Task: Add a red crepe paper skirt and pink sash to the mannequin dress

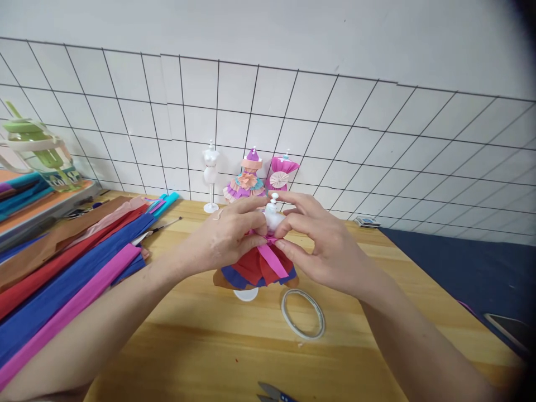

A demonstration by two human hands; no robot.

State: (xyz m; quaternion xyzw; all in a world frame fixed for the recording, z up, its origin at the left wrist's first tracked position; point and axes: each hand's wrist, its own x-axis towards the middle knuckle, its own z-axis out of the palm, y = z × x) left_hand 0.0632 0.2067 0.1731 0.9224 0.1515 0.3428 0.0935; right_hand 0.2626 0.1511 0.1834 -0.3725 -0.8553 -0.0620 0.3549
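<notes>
A small white mannequin (273, 216) stands on the wooden table (201, 340), wearing a layered paper skirt (256, 269) of red, blue and brown. Both hands pinch a pink paper strip (271, 258) at its waist. My left hand (226, 233) presses the strip from the left, fingers closed on it. My right hand (318, 241) grips the strip and the bust from the right. The mannequin's round white base (246, 293) shows below the skirt.
Long crepe paper rolls (62, 273) in pink, blue, red and brown lie at left. A tape ring (303, 312) sits near the skirt, scissors (274, 393) at the front edge. A bare mannequin (210, 174) and two dressed ones (248, 180) stand by the grid wall. A dark blue cloth (469, 268) covers the right.
</notes>
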